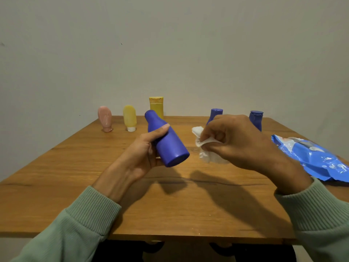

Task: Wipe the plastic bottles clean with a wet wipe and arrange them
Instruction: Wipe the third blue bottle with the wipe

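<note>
Left hand (142, 155) palm up, gripping blue bottle (171, 146); right hand (238, 140) knuckles up, pinching wipe (206, 142).

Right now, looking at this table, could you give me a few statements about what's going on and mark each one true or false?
1. The left hand holds a blue bottle. True.
2. The right hand is empty. False: it pinches a white wipe.
3. The wipe is touching the held bottle. False: a gap shows between them.
4. A blue wipe packet lies on the right side of the table. True.
5. The pink bottle lies flat. False: it stands on end in the back row.
</note>
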Tool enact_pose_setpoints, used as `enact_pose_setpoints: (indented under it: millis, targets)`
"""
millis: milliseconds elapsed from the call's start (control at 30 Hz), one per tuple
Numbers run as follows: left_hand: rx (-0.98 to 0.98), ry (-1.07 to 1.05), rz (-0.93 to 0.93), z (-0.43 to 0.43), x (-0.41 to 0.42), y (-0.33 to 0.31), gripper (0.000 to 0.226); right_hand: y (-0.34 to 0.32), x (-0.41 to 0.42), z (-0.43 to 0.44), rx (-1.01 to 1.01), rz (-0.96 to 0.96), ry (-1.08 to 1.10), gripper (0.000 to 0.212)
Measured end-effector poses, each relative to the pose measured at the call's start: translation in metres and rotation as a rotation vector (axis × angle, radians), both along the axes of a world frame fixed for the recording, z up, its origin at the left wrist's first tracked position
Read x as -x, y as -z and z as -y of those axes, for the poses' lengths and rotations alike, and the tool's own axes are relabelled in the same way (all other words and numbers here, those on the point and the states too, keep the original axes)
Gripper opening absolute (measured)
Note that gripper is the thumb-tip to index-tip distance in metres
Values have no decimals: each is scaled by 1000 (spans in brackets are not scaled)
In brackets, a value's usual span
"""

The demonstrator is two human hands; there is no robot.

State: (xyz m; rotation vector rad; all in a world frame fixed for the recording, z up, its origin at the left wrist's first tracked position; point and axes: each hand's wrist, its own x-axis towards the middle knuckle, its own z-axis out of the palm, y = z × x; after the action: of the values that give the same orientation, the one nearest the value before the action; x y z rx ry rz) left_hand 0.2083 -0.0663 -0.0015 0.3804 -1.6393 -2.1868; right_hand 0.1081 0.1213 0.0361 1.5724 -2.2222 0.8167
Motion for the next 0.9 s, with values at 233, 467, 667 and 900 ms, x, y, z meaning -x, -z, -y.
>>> enact_pose_setpoints:
  millis: [233, 467, 667, 900]
  targets:
    - [504, 0, -66, 7, 24, 1, 45, 14, 10, 8, -206, 60, 68, 10]
    - [532, -2, -78, 19, 66, 6, 38, 37, 28, 18, -195, 102, 123, 14]
    - [513, 27, -17, 30, 77, 18, 34, 50, 37, 28, -2, 230, 178, 10]
    - [525, 78, -6, 31, 79, 25, 53, 59, 41, 34, 41, 315, 179, 9]
